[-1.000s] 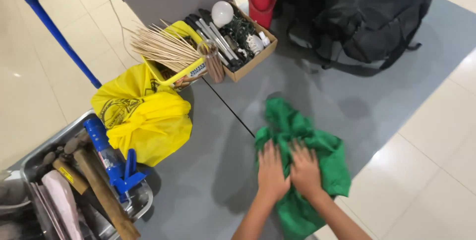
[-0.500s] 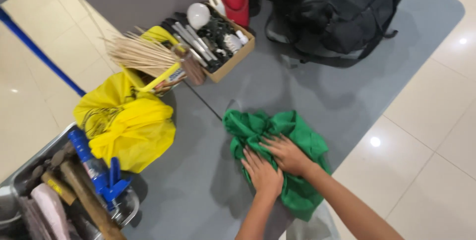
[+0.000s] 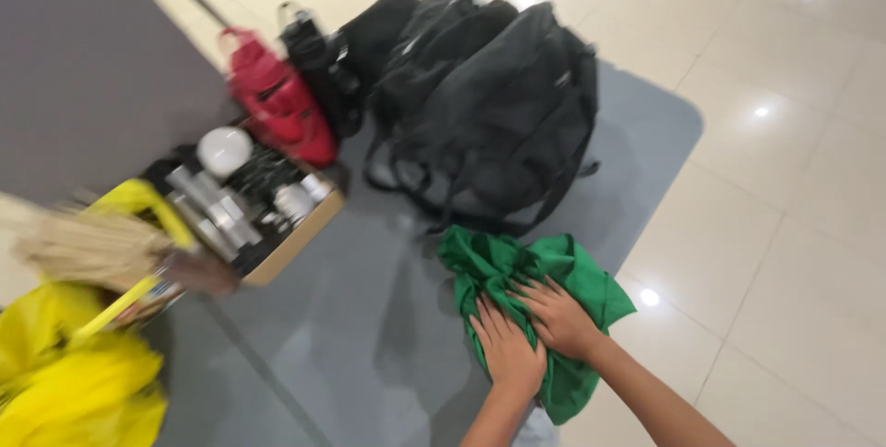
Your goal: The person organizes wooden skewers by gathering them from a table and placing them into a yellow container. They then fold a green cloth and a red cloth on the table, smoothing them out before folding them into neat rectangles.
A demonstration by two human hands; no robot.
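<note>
The crumpled green cloth (image 3: 544, 309) is spread on the grey floor mat (image 3: 369, 345), near the mat's right edge and just in front of the black fabric backpack (image 3: 498, 115). Both hands are pressed flat on it, side by side and touching: the left hand (image 3: 508, 352) lies palm down with fingers spread, and the right hand (image 3: 556, 315) lies beside it, its fingers reaching over the folds. Neither hand is closed around the cloth; the fabric is held down under open palms.

At the far left, near the lower corner, a bright yellow soft bag (image 3: 65, 373) is seen, blurred. Just beyond it a bundle of thin pale wooden sticks (image 3: 88, 249) is lying with a yellow strip across it. To the right of the sticks an open brown cardboard box (image 3: 291, 244) is placed on the mat; a round white bulb (image 3: 224, 150) and several grey metal cylinders (image 3: 208, 212) are held in it, though their details are too blurred to tell. Farther back, a red bottle-shaped container (image 3: 277, 110) is standing between the box and the backpack. To the right of the mat, glossy cream floor tiles (image 3: 794, 207) are seen, with bright spots of reflected light.
</note>
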